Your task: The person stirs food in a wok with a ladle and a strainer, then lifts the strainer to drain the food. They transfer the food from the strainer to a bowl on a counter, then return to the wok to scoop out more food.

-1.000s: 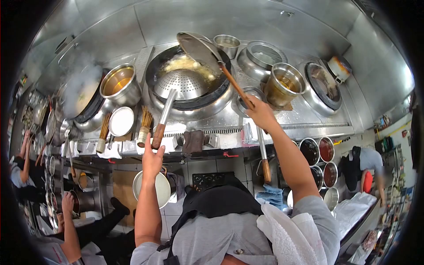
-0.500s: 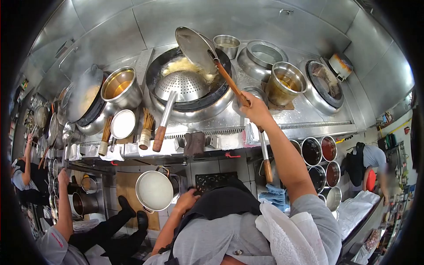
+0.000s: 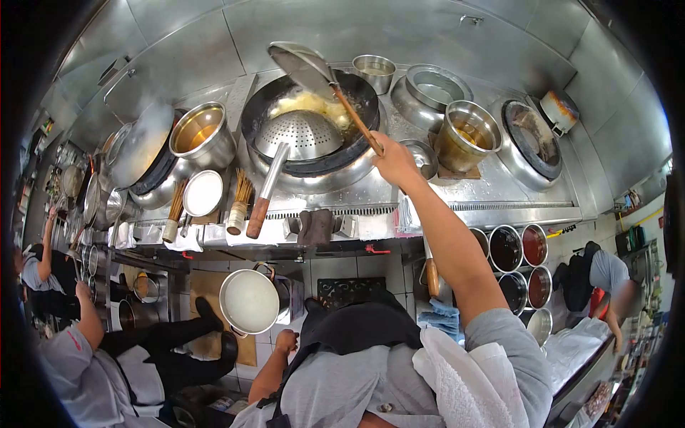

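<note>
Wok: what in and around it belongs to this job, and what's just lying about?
In the work:
- wok
- wooden-handled strainer, in the right hand
- perforated scoop, in the wok

Apparently lying by:
- bamboo brushes
- blue cloth

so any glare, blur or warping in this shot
Head view: strong fisheye bend, with the steel back wall curving and the corners black; head view: whitish glare on that wall at far right; head view: steam hazes the far-left wok; head view: holes in the perforated strainer look crisp, while the head of a co-worker at right is smeared
</note>
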{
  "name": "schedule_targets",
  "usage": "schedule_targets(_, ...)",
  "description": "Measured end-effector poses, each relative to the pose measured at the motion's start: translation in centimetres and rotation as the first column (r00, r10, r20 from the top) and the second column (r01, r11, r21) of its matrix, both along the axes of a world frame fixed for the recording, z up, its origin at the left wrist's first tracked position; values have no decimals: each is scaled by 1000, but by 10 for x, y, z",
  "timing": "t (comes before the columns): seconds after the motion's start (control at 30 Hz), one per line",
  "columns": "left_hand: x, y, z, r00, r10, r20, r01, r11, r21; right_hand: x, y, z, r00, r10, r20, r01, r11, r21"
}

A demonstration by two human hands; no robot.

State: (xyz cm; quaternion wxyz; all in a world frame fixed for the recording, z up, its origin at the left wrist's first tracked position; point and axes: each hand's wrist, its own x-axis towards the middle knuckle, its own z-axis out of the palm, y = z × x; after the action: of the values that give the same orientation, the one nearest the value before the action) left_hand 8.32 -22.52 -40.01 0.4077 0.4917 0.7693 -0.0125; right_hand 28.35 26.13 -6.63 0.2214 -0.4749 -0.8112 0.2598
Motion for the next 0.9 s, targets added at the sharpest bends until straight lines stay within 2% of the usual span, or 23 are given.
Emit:
schedule_targets(0.03,4,-3,-1,990,129,48,-130,992,6,4,2,-6,999,-6,-46,6,1000,7)
schedule_targets(0.07,9,-6,-2,993,116,31,-117,993,32,8,3,-12,995,-15,-94,17,1000,13)
schedule_targets(0.1,14,-6,1,999,-14,-44,17,997,74,11,5,-15,989,-25,-143,28,999,20)
schedule_targets(0.13,20,-7,-3,973,-176,-150,195,973,124,13,5,-15,971,-45,-233,19,993,-114)
schedule_targets(0.2,27,-13,-14,904,-322,-279,383,903,197,20,6,-13,910,-125,-395,-31,930,-365)
schedule_targets(0.3,27,-15,-23,992,-114,-63,127,953,276,32,4,-11,742,-232,-629,-114,881,-459)
schedule_targets(0.4,20,-7,-29,992,-7,-128,44,957,287,58,3,-2,545,-356,-759,-204,822,-532)
schedule_targets(0.43,15,-3,-23,988,147,43,-153,969,196,67,2,-4,446,-404,-798,-237,807,-541)
schedule_targets(0.47,14,3,-17,887,398,235,-419,907,42,76,1,-6,342,-449,-825,-271,794,-545)
schedule_targets(0.5,14,9,-11,663,647,377,-651,747,-137,85,-1,-8,234,-492,-839,-303,783,-544)
schedule_targets(0.53,15,14,-6,475,778,412,-759,599,-256,94,-5,-12,160,-490,-857,-322,795,-514)
schedule_targets(0.63,6,23,-3,494,765,412,-726,624,-288,127,-16,-27,-29,-580,-814,-323,776,-542)
schedule_targets(0.7,3,28,2,734,590,335,-566,805,-178,158,-21,-46,-18,-590,-807,-310,771,-556)
schedule_targets(0.77,-2,33,-1,904,363,227,-353,932,-84,191,-26,-64,57,-641,-766,-278,727,-628)
schedule_targets(0.8,-3,34,1,995,50,92,-57,995,87,202,-33,-65,162,-636,-754,-203,727,-657)
schedule_targets(0.83,-6,35,1,964,-252,-89,265,941,208,216,-35,-67,220,-637,-739,-175,719,-672)
schedule_targets(0.87,-8,39,0,816,-498,-294,570,778,264,233,-35,-72,277,-637,-719,-147,711,-687)
schedule_targets(0.9,-7,44,0,874,-447,-193,481,854,200,250,-34,-77,334,-635,-696,-122,703,-700)
